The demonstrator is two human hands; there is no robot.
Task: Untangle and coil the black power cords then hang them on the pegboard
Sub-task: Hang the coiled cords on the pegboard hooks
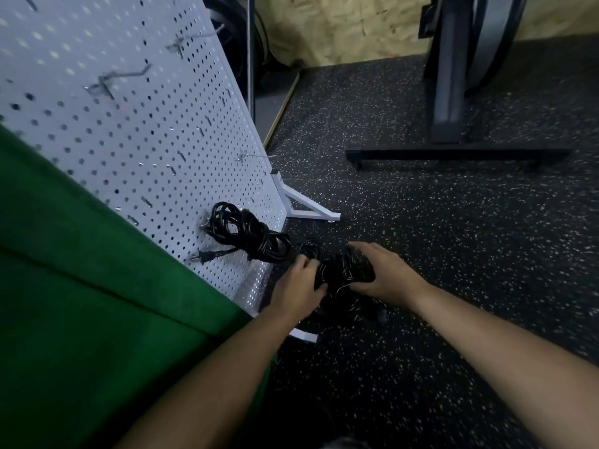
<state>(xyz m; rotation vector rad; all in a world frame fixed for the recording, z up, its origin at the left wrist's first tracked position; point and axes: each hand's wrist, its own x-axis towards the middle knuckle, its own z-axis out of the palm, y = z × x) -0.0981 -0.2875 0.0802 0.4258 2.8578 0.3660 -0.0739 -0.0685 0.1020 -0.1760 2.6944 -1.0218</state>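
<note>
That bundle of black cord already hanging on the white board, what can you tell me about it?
The hanging cord is a glossy black power cable, seemingly rubber-coated, wound into a loose, somewhat messy coil. Its upper loops hang over a small metal hook low on the white perforated pegboard, near the board's right edge. The coil lies tilted against the board. A plug with metal prongs trails out at its lower left. Neither hand touches it; both are on another cord pile on the floor.

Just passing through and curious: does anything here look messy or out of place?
Yes: a tangled heap of black power cords lies on the speckled floor under both hands, while one coiled black cord already hangs on the white pegboard.
</note>
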